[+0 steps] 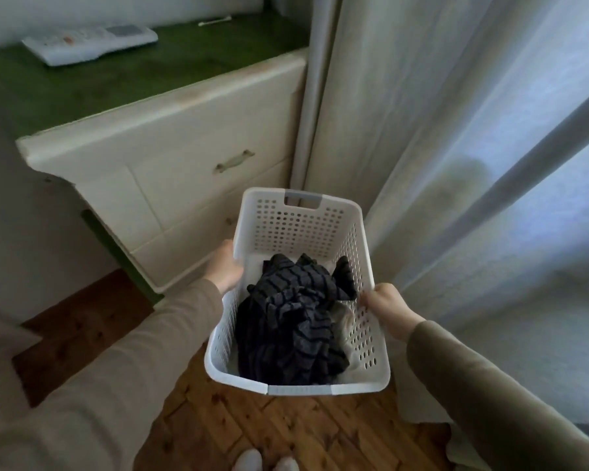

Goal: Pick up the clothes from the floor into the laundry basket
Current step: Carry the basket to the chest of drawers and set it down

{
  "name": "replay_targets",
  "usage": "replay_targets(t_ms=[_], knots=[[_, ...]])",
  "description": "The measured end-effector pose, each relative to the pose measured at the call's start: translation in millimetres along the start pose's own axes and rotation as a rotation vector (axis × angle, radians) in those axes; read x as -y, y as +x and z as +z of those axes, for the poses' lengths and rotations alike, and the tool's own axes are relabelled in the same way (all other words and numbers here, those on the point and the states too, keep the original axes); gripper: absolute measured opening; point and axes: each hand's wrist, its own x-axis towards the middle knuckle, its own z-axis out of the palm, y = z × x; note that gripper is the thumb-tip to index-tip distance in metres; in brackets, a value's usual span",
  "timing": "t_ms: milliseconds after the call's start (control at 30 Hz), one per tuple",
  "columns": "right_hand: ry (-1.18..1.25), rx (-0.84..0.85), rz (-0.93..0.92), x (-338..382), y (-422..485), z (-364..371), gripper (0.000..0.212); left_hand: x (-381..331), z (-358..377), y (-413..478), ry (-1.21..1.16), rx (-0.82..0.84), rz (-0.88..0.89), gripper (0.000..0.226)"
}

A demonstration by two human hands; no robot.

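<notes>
Hands grip the laundry basket (320, 229) by its long rims — left hand (225, 266) and right hand (383, 305) clenched; between them lies soft, light striped clothing (293, 321) — rigid rims suit carrying.

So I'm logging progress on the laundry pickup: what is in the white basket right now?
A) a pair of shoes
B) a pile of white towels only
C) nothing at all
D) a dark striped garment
D: a crumpled dark striped garment lies inside the laundry basket, which the left hand and right hand grip by its side rims.
</notes>
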Motion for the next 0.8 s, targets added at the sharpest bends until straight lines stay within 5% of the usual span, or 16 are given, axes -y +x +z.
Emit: replay_targets(t_ms=[300,800], knots=[[0.075,0.006,0.041,-81.6,83.5,56.7,0.030,82.6,80.9,62.4,0.046,0.023,0.027,0.046],[0.106,0.071,0.070,-237.3,256.7,208.3,0.027,279.2,221.0,190.5,0.120,0.029,-0.011,0.044]])
